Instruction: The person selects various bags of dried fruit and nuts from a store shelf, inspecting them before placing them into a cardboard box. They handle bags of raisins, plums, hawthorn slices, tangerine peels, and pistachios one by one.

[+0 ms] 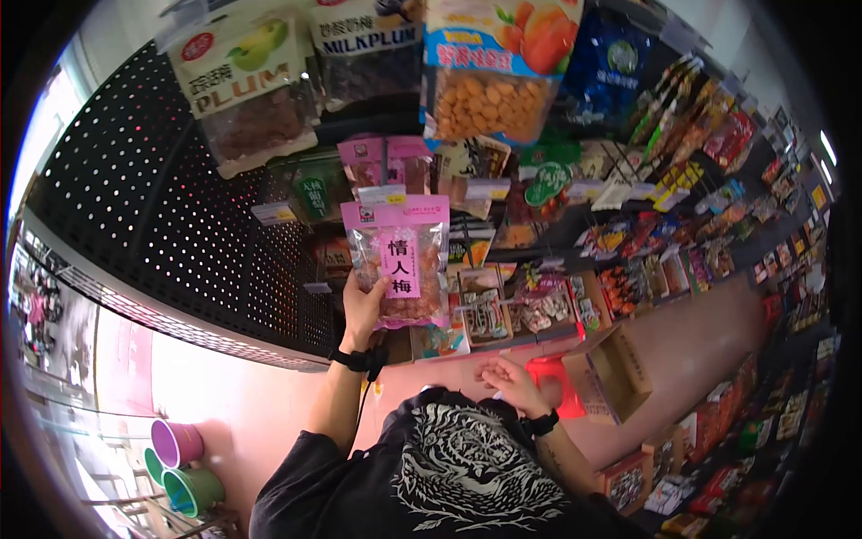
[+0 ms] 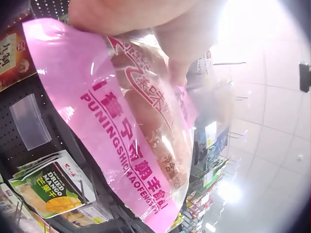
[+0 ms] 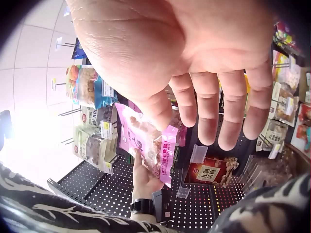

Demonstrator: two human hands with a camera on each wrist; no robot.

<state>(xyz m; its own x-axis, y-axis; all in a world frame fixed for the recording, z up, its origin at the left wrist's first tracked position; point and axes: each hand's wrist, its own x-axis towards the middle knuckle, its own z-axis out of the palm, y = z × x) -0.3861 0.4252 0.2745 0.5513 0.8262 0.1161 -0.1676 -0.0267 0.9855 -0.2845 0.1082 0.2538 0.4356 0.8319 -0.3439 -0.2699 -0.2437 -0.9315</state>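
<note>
My left hand (image 1: 361,313) grips a pink-edged clear bag of dried plums (image 1: 431,269) by its left side, thumb on the front. The bag hangs upright in front of the shelf rack, close to a similar pink bag (image 1: 359,157) behind it. In the left wrist view, the held bag's pink edge (image 2: 92,97) fills much of the picture, with part of the hand above it. My right hand (image 1: 512,382) is held low before my body, apart from the bag. The right wrist view shows its palm (image 3: 146,39) with fingers extended and nothing in them.
Bags of plums (image 1: 251,112) and orange-coloured snacks (image 1: 489,99) hang above. A black perforated panel (image 1: 162,189) stands at the left. On the floor are a cardboard box (image 1: 615,377), a red bag (image 1: 549,368) and buckets (image 1: 177,443). More stocked shelves (image 1: 718,449) line the lower right.
</note>
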